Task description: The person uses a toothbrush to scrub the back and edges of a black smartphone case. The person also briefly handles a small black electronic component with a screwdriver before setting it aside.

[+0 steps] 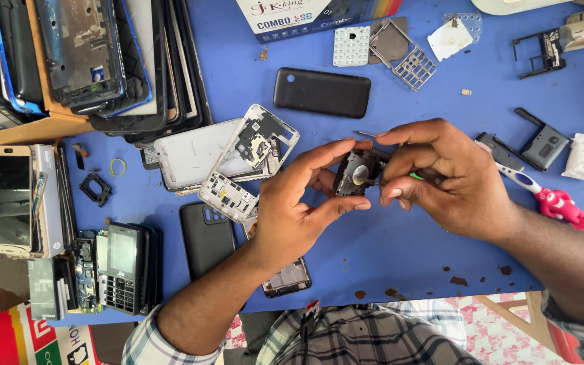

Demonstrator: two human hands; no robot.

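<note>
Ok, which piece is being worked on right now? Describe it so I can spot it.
On the blue table, look at the middle where the left hand and right hand meet. Pinched between them is a small dark phone part. Unlike the flat black back cover above, it is chunky and held off the table.

Blue surface (400, 250), cluttered with phone parts.

On it: black back cover (322, 92), white back cover (190, 153) beside a bare white frame (259, 149), dark case (207, 236), keypad phone (124, 268), white keypad mat (351, 46), pink-handled toothbrush (549, 196), yellow ring (117, 167).
</note>
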